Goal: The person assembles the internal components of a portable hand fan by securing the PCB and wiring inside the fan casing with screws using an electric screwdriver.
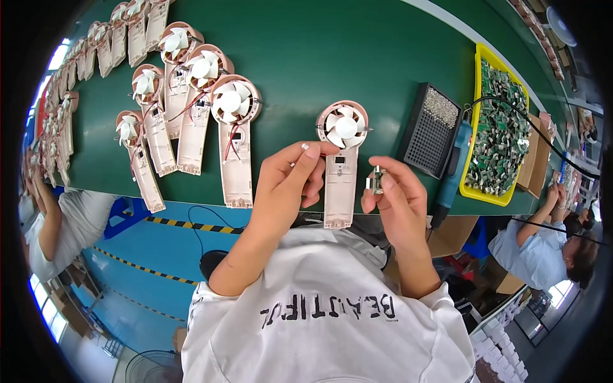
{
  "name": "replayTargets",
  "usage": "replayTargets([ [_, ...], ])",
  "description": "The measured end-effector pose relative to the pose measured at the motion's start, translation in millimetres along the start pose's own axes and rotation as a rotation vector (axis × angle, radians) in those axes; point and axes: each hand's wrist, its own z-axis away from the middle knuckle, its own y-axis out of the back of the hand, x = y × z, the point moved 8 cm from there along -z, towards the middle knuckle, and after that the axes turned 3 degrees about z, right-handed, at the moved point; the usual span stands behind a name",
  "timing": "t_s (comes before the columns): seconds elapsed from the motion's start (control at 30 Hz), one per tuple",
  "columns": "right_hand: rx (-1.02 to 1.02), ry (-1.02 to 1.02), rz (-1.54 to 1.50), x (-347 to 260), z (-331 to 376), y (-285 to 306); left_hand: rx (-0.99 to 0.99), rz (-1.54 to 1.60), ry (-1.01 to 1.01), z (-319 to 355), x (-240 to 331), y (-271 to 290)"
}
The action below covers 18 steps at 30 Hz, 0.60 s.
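Observation:
My left hand (290,185) pinches the upper handle of a pale pink hand-held fan body (340,167), just under its round white-bladed fan head, which lies on the green conveyor belt (332,57). My right hand (396,198) holds a small metallic part (377,180) between thumb and fingers, just right of the fan's handle and apart from it.
Several more pink fan bodies (235,137) lie in rows to the left. To the right are a black tray of small parts (431,131), a blue electric screwdriver (454,167) and a yellow bin of green circuit boards (501,124). Other people sit at both sides.

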Motion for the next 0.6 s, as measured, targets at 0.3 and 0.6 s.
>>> replayTargets([
  [0.3, 0.011, -0.071, -0.019, 1, -3, -3, 0.071, -0.511, -0.49, 4, 29, 2],
  [0.6, -0.058, -0.154, -0.131, 6, -7, -17, -0.03, -0.649, -0.623, 8, 30, -5],
])
